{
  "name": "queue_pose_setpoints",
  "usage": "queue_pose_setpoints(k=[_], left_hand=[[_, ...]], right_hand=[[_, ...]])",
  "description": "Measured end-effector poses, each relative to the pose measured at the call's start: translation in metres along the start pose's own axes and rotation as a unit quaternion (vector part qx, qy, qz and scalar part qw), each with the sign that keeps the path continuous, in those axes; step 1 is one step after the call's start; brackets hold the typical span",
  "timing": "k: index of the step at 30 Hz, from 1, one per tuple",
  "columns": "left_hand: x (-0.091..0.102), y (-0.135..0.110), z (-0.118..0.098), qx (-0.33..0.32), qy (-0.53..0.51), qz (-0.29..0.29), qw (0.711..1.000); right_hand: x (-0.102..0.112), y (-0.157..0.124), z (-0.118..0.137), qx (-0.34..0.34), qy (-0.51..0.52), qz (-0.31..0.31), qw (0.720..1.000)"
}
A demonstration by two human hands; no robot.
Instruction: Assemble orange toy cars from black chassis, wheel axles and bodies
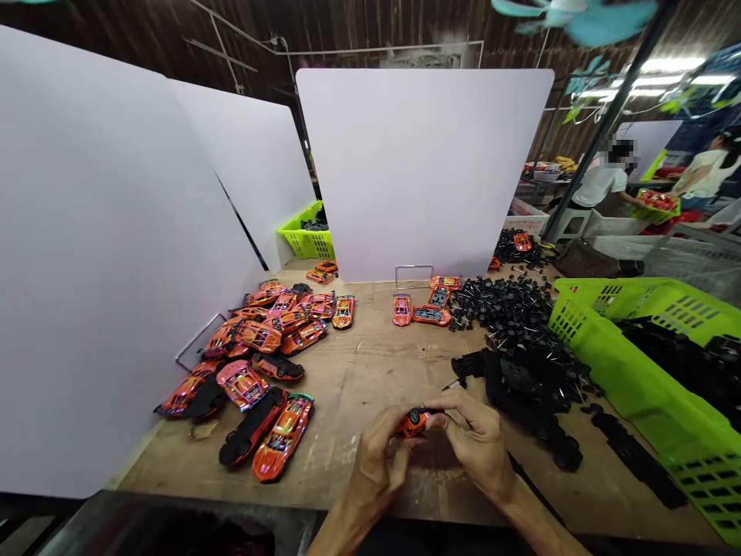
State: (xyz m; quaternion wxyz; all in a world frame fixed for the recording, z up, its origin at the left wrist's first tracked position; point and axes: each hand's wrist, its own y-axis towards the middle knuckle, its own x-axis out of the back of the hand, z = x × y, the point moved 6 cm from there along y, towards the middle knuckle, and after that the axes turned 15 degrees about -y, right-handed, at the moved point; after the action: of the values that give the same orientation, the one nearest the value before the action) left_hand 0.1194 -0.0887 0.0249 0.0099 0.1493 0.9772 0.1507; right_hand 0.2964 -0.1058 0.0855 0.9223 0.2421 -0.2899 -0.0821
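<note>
Near the table's front edge, my left hand (pixel 379 452) and my right hand (pixel 472 440) both grip one small orange toy car (pixel 412 422). A black wheel shows on the car's upper side; the rest is mostly hidden by my fingers. My right thumb and fingers press on the car's right end. To the left lies a heap of orange toy cars (pixel 283 432), some upright and some on their sides. On the right is a pile of black wheels on metal axles (pixel 509 305), with black plastic chassis parts (pixel 524 401) in front of it.
A green basket (pixel 614 371) with black parts stands at the right edge. White panels (pixel 425 170) rise behind and at the left. A few cars (pixel 401 309) lie mid-table. Another green basket (pixel 306 241) is behind. Two people (pixel 599 181) are at the far right.
</note>
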Motion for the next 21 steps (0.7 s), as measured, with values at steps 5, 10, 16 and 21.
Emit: queue_pose_setpoints(k=[5, 10, 16, 21], left_hand=[[0.016, 0.000, 0.001, 0.067, -0.105, -0.086, 0.988], [0.024, 0.011, 0.006, 0.195, -0.446, -0.133, 0.864], [0.031, 0.018, 0.022, 0.295, -0.605, -0.128, 0.729], [0.023, 0.022, 0.025, 0.294, -0.618, -0.127, 0.718]], right_hand=[[0.013, -0.002, -0.024, -0.066, -0.041, 0.009, 0.997], [0.090, -0.007, -0.060, -0.095, -0.258, -0.115, 0.955], [0.138, -0.016, -0.141, -0.075, -0.387, -0.049, 0.918], [0.130, -0.033, -0.167, -0.028, -0.399, 0.009, 0.917]])
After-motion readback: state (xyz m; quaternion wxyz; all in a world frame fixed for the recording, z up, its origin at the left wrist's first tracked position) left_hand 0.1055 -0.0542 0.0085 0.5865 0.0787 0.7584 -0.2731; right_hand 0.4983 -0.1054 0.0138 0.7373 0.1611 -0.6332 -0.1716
